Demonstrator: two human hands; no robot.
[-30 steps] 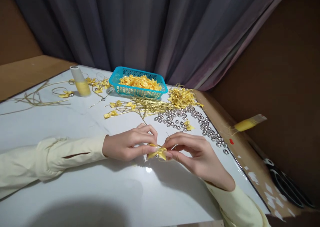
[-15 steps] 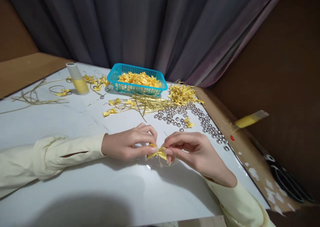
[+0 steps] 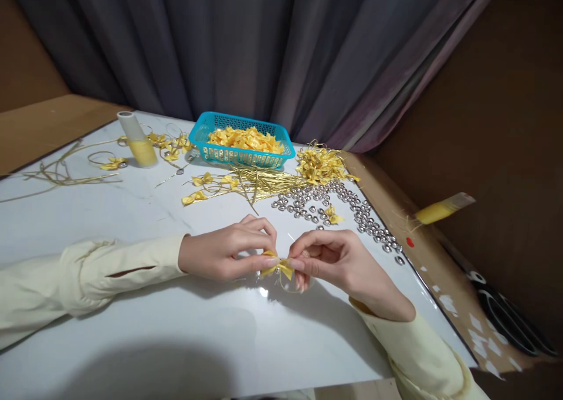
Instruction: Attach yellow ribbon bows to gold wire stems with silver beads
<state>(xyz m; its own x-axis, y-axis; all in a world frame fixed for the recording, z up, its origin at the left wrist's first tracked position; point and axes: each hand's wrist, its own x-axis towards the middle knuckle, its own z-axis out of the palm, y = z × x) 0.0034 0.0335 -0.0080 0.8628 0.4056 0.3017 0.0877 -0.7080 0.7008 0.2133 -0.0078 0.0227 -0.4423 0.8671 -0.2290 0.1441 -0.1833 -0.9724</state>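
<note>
Between my fingertips is a small yellow ribbon bow (image 3: 284, 270), held just above the white table. My left hand (image 3: 233, 251) pinches the bow's left side between thumb and fingers. At the bow's right side, my right hand (image 3: 338, 260) is closed in a pinch on its thin cord; the exact grip is partly hidden by the fingertips. A loop of that cord (image 3: 290, 291) hangs below the bow, and a fine end sticks up by the right forefinger. A tiny silvery bit shows at the bow's middle.
Beyond my hands are a blue basket (image 3: 241, 159) of yellow bows, a bundle of gold cords (image 3: 268, 181), a heap of corded bows (image 3: 321, 164) and scattered silver beads (image 3: 303, 203). A yellow-filled tube (image 3: 141, 148) stands left; scissors (image 3: 505, 318) lie right.
My right hand has shifted very slightly, and the thin cord end above its fingers has tilted. Both hands stay on the bow and its cord.
</note>
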